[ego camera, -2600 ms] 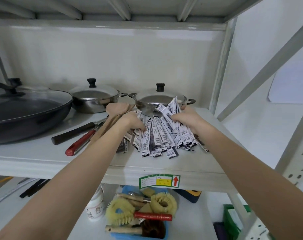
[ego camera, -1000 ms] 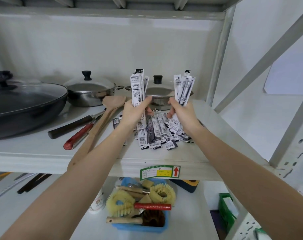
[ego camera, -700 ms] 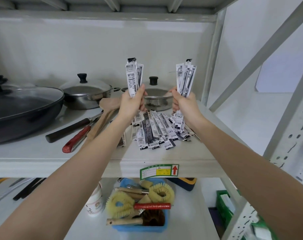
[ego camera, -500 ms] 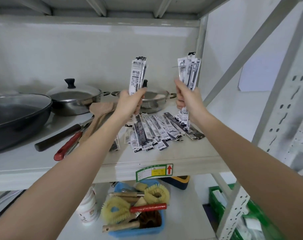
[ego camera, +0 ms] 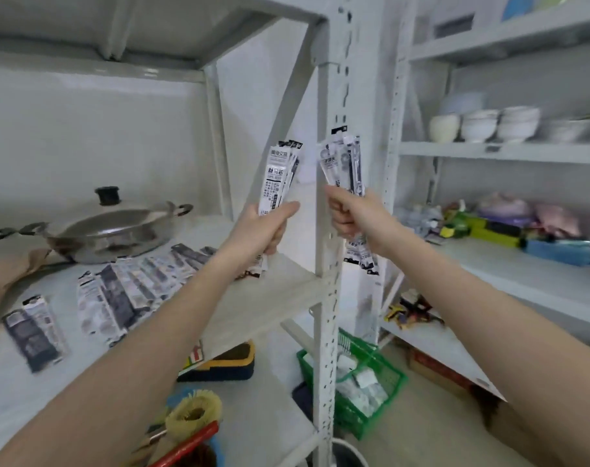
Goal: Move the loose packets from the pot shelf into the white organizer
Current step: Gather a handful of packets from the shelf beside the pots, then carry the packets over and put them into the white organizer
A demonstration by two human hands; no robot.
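My left hand (ego camera: 266,227) grips an upright bundle of black-and-white packets (ego camera: 277,178), raised above the right end of the pot shelf (ego camera: 270,298). My right hand (ego camera: 349,214) holds a second bundle of packets (ego camera: 344,163) in front of the white shelf upright (ego camera: 324,230). Several loose packets (ego camera: 125,291) still lie spread on the pot shelf next to a steel pot with a lid (ego camera: 111,227). No white organizer is recognisable in this view.
A second shelving unit stands to the right, with white bowls (ego camera: 482,124) above and coloured boxes and bags (ego camera: 523,227) below. A green basket (ego camera: 364,375) sits on the floor. Brushes in a blue bin (ego camera: 192,416) lie on the lower shelf.
Both hands lifted bundles of packets off the pile and carried them up and to the right. My view swung right, bringing the second shelving unit into sight.
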